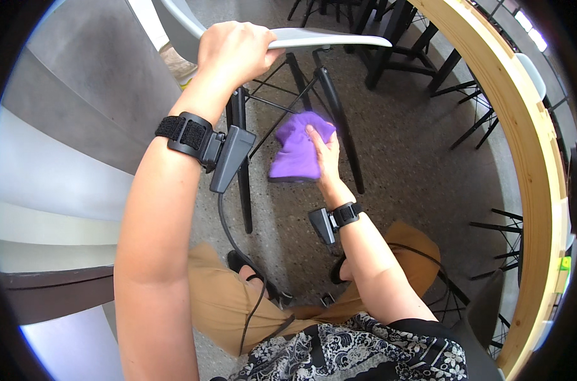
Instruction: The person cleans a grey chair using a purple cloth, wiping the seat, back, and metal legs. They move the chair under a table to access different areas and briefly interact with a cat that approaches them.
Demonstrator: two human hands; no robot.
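My left hand (238, 50) grips the edge of a light grey moulded chair seat (326, 37), which is tilted so that its rim is seen nearly edge-on. Below the seat, black chair legs (338, 124) with thin metal cross braces show. In my right hand (327, 147) is a purple cloth (295, 152), bunched between thumb and fingers and slightly blurred. The cloth is close to the braces and legs; whether it touches them I cannot tell. Each wrist bears a strapped black device (233, 157) with a cable.
A long wooden table edge (522, 190) curves along the right side. Black table legs (388, 43) and more chairs stand at the back. Grey panels (93, 62) rise on the left. My knees and shoes (245, 266) are beneath me, with a cable (224, 224) hanging between.
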